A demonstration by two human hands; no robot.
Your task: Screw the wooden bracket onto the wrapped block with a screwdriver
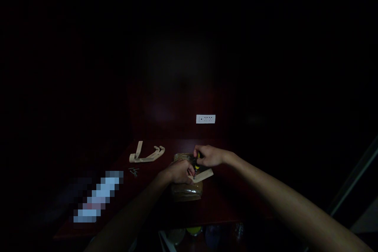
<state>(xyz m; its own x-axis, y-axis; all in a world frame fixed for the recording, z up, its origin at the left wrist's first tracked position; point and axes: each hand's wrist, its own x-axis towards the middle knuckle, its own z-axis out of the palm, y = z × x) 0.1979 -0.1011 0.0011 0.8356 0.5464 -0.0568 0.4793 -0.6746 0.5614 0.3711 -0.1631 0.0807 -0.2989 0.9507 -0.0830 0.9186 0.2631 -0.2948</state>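
In my right hand (209, 155) is a yellow and black screwdriver (197, 164), held upright with its tip down on a pale wooden strip (205, 175). My left hand (181, 171) is closed on that strip, its fingertips close around the screwdriver's tip; any screw there is too small to make out. Beneath the strip lies a brown bundle wrapped in clear plastic (187, 192), partly hidden by my left hand. To the left, several screws (134, 171) lie loose on the dark red table (153, 197).
A bent pale wooden piece with curved hooks (147, 158) lies at the back left of the table. A white socket panel (206, 119) is on the wall behind. Left of my arm is a blurred-out bright object (100, 197). Several containers (194, 230) stand below the table's front edge.
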